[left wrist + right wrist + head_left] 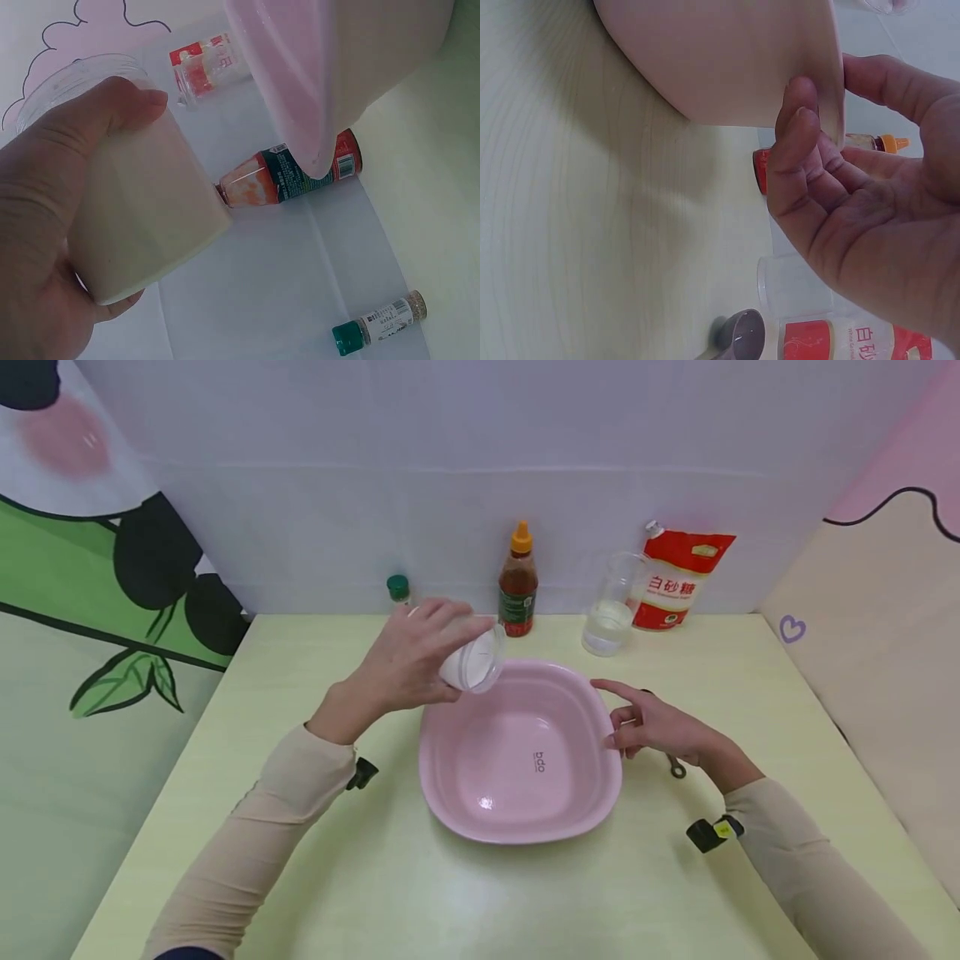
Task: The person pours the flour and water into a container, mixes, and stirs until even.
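Observation:
My left hand [420,652] grips a clear jar [476,658] of white contents, tilted with its mouth toward the inside of a pink basin [517,752]. In the left wrist view the thumb lies across the jar [150,202] near its rim, and the white fills much of it. The basin's floor shows bare, with small printed letters. At the basin's right side, my right hand [656,725] holds the rim; in the right wrist view, the thumb is inside and curled fingers [799,135] are against the outer wall.
Along the back stand a green-capped shaker [398,587], a sauce bottle [518,585] with an orange tip, a clear glass [607,622] partly filled with clear liquid, and a red-and-white sugar pouch [675,578]. A dark measuring spoon [746,337] lies by the right hand.

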`<control>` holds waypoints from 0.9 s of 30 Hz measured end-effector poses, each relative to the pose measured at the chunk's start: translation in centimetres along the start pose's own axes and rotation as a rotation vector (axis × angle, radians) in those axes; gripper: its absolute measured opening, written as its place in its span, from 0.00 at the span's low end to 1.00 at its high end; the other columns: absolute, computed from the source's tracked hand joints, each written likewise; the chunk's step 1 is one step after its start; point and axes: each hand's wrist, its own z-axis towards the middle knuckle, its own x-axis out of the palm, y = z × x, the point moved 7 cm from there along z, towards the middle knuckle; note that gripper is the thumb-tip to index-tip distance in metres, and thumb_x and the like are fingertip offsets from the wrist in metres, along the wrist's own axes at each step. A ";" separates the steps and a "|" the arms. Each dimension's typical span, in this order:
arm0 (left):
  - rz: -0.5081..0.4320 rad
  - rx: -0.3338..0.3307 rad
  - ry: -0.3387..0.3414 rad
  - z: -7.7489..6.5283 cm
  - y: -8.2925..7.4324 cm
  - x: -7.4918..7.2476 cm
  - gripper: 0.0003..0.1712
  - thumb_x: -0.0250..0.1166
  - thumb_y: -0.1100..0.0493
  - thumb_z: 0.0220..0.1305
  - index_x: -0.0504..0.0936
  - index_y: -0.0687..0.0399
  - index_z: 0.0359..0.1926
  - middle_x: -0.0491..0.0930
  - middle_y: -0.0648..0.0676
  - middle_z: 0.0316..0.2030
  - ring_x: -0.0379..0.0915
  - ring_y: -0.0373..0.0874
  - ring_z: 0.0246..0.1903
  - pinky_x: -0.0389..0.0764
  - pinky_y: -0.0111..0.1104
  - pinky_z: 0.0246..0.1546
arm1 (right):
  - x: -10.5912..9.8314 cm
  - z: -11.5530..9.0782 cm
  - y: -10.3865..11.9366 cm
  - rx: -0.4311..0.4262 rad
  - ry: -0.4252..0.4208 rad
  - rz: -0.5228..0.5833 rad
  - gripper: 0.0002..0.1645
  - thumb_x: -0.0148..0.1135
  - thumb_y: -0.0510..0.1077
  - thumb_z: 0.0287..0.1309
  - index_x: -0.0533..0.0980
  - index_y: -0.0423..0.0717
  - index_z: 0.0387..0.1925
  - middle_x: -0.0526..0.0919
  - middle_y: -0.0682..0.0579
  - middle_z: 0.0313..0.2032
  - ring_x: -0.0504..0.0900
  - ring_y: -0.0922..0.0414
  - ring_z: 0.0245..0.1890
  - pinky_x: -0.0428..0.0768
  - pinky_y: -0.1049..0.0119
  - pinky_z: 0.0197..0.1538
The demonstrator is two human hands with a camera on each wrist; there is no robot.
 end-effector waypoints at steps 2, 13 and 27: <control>0.029 0.011 0.000 -0.1 -0.2 0.1 0.55 0.83 0.42 0.36 0.70 0.40 0.69 0.76 0.57 0.60 0.70 0.55 0.59 0.80 0.53 0.44 | 0.1 0.0 0.0 0.000 0.003 0.005 0.52 0.64 0.41 0.61 0.46 0.51 0.79 0.78 0.45 0.35 0.80 0.52 0.36 0.85 0.62 0.41; 0.182 0.124 -0.041 -0.4 -1.1 0.4 0.54 0.84 0.42 0.34 0.70 0.36 0.66 0.75 0.55 0.58 0.68 0.54 0.59 0.80 0.57 0.41 | 0.0 0.0 0.1 -0.015 0.012 0.016 0.52 0.64 0.39 0.61 0.46 0.50 0.79 0.80 0.46 0.33 0.81 0.54 0.35 0.87 0.57 0.43; 0.278 0.207 -0.014 -0.4 -3.7 -0.4 0.52 0.83 0.47 0.35 0.69 0.31 0.65 0.74 0.55 0.60 0.66 0.55 0.62 0.77 0.57 0.47 | 0.1 -0.1 0.2 -0.010 0.008 0.024 0.53 0.64 0.39 0.61 0.45 0.50 0.79 0.79 0.46 0.33 0.80 0.54 0.34 0.86 0.60 0.41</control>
